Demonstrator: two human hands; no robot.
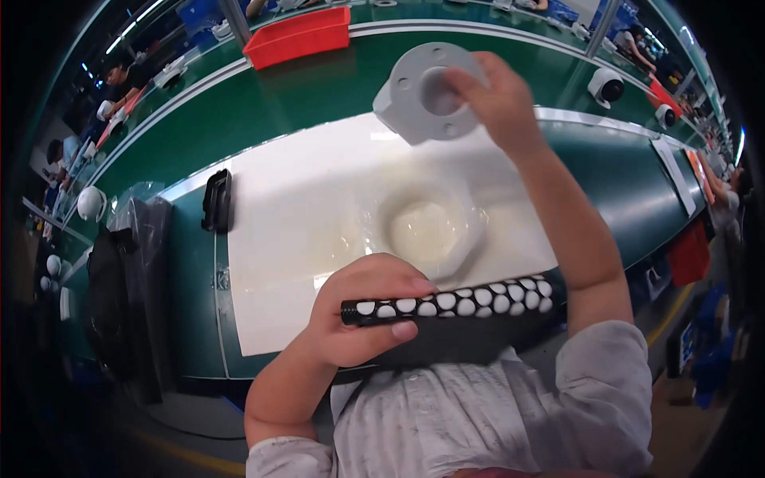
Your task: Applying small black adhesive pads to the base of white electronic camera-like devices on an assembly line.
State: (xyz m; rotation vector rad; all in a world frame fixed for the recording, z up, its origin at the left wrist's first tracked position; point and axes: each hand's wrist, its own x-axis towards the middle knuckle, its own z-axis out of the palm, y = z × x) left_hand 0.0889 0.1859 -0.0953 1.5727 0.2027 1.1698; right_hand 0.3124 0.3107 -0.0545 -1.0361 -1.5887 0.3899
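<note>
My left hand [351, 311] is closed around one end of a long black strip dotted with rows of white round pieces [494, 301]. The strip lies crosswise at the table's near edge, its free end toward the right. Raised above the far side of the white work sheet [295, 239], my right hand [506, 99] grips a white round flanged housing [434, 127] by its right rim. The flange has small holes and a hollow centre, and a thumb reaches over that hollow. Below it, a white ring-shaped holder [470, 247] under glossy clear film sits on the sheet.
A black plastic part [217, 201] rests at the sheet's left edge. Beyond the sheet runs a green belt [295, 92] with a red bin [299, 38]. White-and-black cameras [606, 86] stand at the far right. A dark bag [119, 295] is at left. Other people work along the line.
</note>
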